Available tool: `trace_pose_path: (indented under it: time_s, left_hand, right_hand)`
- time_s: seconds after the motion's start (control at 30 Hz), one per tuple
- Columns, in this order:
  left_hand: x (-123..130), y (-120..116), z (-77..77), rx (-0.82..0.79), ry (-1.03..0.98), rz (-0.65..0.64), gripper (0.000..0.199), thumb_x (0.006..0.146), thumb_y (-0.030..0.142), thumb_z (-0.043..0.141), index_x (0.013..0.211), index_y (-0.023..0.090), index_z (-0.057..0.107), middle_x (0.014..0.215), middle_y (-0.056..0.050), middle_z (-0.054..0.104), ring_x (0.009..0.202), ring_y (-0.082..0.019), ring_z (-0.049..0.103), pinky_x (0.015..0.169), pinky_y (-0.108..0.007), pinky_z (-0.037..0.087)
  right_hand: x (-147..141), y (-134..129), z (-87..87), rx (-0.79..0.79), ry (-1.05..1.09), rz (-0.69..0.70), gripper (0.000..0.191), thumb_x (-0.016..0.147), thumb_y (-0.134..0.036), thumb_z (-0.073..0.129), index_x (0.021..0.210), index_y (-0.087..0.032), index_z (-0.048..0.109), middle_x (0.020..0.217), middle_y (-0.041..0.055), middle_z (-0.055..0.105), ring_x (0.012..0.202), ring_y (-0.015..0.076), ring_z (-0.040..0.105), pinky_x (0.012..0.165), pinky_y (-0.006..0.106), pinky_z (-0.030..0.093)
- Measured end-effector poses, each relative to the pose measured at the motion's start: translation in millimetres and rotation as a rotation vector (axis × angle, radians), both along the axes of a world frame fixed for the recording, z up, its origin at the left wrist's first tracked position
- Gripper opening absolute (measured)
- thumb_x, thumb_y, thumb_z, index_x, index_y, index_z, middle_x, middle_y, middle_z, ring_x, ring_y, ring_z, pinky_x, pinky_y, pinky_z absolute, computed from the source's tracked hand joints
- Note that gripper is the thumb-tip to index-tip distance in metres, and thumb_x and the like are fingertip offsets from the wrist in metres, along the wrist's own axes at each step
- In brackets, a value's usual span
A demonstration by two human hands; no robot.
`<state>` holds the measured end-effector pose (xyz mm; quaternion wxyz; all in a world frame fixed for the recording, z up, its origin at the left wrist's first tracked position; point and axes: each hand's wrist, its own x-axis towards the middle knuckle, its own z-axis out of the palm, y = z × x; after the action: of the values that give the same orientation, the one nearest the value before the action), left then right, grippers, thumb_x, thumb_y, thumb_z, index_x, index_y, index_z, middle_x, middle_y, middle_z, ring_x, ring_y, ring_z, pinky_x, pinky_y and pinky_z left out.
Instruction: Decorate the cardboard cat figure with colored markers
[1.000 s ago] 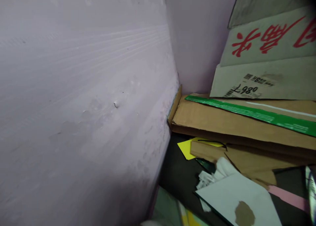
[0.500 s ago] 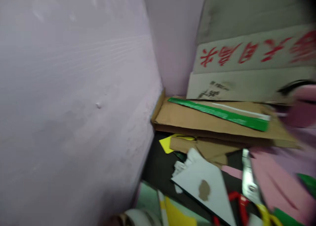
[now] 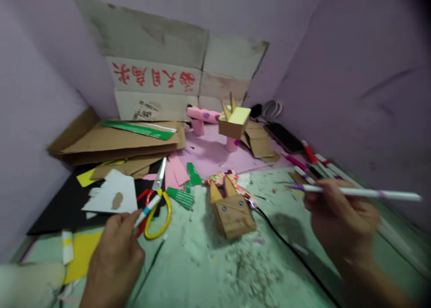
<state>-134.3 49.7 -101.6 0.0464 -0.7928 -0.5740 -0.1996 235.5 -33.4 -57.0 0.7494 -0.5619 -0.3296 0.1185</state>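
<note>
My left hand (image 3: pixel 116 249) is closed around a short white stick with a blue band (image 3: pixel 148 210), which looks like a marker; its lower end is hidden in the fingers. Just beyond it lie scissors with yellow handles (image 3: pixel 158 216) and a red-handled tool (image 3: pixel 143 200). On the right, my right hand (image 3: pixel 343 222) grips a slim white marker (image 3: pixel 367 192) with a purple tip pointing left. Between the hands sits a small brown cardboard head (image 3: pixel 235 216) with two pointed ears and button-like eyes. Neither hand touches it.
Behind stands a pink tube figure (image 3: pixel 205 115) with a cardboard box head (image 3: pixel 235 121). Folded cardboard (image 3: pixel 87 144) lies at the left, and several markers (image 3: pixel 310 153) lie along the right wall. A black cable (image 3: pixel 289 247) crosses the green table (image 3: pixel 198 272).
My view has swung right from the left wall to the whole table. Both hands, each holding its item, and the cardboard head have come into view.
</note>
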Motion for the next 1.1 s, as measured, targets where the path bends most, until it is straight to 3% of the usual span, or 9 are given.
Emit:
trace_pose_path:
  time_s: [0.13, 0.27, 0.33, 0.43, 0.57, 0.73, 0.83, 0.93, 1.1]
  left_hand:
    - [6, 5, 12.3, 0.166, 0.173, -0.015, 0.028, 0.088, 0.026, 0.05, 0.108, 0.015, 0.066, 0.091, -0.008, 0.063, 0.081, -0.027, 0.066, 0.062, -0.034, 0.054]
    - [42, -15, 41.2, 0.332, -0.04, -0.057, 0.026, 0.089, 0.028, 0.053, 0.105, 0.012, 0.066, 0.1, -0.01, 0.066, 0.094, -0.031, 0.065, 0.082, -0.043, 0.053]
    - [72, -34, 57.4, 0.4, -0.126, -0.198, 0.02, 0.088, 0.026, 0.056, 0.103, 0.016, 0.066, 0.098, -0.007, 0.067, 0.087, -0.026, 0.067, 0.081, -0.038, 0.052]
    - [119, -65, 71.4, 0.405, -0.032, -0.588, 0.017, 0.083, 0.013, 0.062, 0.098, 0.019, 0.065, 0.086, -0.002, 0.069, 0.073, -0.015, 0.066, 0.07, -0.024, 0.052]
    - [160, -93, 64.2, 0.294, -0.064, -0.714, 0.024, 0.079, 0.002, 0.055, 0.097, 0.016, 0.062, 0.079, -0.004, 0.071, 0.072, -0.016, 0.067, 0.065, -0.022, 0.053]
    - [176, -104, 42.9, 0.226, -0.246, -0.74, 0.028, 0.074, -0.004, 0.05, 0.092, 0.015, 0.06, 0.07, -0.003, 0.069, 0.057, -0.014, 0.064, 0.055, -0.022, 0.051]
    - [179, -107, 34.9, 0.039, -0.411, -0.728, 0.024, 0.079, 0.0, 0.05, 0.091, 0.017, 0.06, 0.071, -0.002, 0.068, 0.06, -0.014, 0.065, 0.057, -0.021, 0.051]
    - [177, -105, 30.6, -0.307, -0.679, -0.714, 0.018, 0.085, 0.011, 0.053, 0.098, 0.019, 0.063, 0.076, -0.003, 0.069, 0.064, -0.013, 0.066, 0.058, -0.019, 0.053]
    - [171, -100, 31.0, -0.924, -1.144, -0.49, 0.035, 0.087, 0.049, 0.06, 0.105, 0.018, 0.063, 0.072, -0.004, 0.065, 0.059, -0.014, 0.062, 0.051, -0.021, 0.051]
  right_hand:
    - [13, 4, 0.5, 0.053, 0.064, 0.12, 0.012, 0.086, -0.036, 0.064, 0.086, -0.023, 0.064, 0.057, -0.0047, 0.056, 0.048, 0.0112, 0.048, 0.044, 0.025, 0.037]
    - [41, -12, 5.6, -0.014, 0.021, 0.245, 0.008, 0.09, -0.031, 0.06, 0.096, -0.026, 0.064, 0.069, -0.0035, 0.063, 0.053, 0.0111, 0.053, 0.049, 0.024, 0.04]
    - [53, -26, 5.3, -0.158, -0.092, 0.411, 0.007, 0.083, -0.023, 0.068, 0.09, -0.023, 0.068, 0.076, 0.0002, 0.068, 0.059, 0.0129, 0.058, 0.054, 0.025, 0.045]
    - [57, -48, -5.2, -0.426, -0.424, 0.697, 0.008, 0.078, -0.018, 0.069, 0.086, -0.021, 0.068, 0.075, 0.0012, 0.068, 0.062, 0.0156, 0.061, 0.056, 0.025, 0.046]
    - [47, -65, -29.9, -0.531, -0.699, 0.776, 0.011, 0.087, -0.019, 0.058, 0.097, -0.022, 0.061, 0.084, 0.0022, 0.069, 0.072, 0.0177, 0.064, 0.064, 0.028, 0.047]
    - [42, -69, -41.7, -0.496, -0.771, 0.768, 0.012, 0.092, -0.021, 0.053, 0.094, -0.025, 0.064, 0.084, 0.0029, 0.071, 0.075, 0.021, 0.067, 0.066, 0.031, 0.049]
    - [35, -66, -31.4, -0.393, -0.567, 0.722, 0.01, 0.084, -0.019, 0.063, 0.089, -0.027, 0.066, 0.08, 0.0013, 0.071, 0.07, 0.0202, 0.068, 0.063, 0.029, 0.052]
    - [11, -58, -15.1, -0.335, -0.054, 0.705, 0.016, 0.074, -0.019, 0.074, 0.078, -0.026, 0.06, 0.075, -0.0016, 0.071, 0.065, 0.0159, 0.067, 0.057, 0.023, 0.052]
    - [-33, -41, -6.9, -0.148, 0.566, 0.983, 0.033, 0.069, -0.026, 0.083, 0.078, -0.025, 0.051, 0.078, -0.0017, 0.071, 0.061, 0.0145, 0.066, 0.056, 0.026, 0.054]
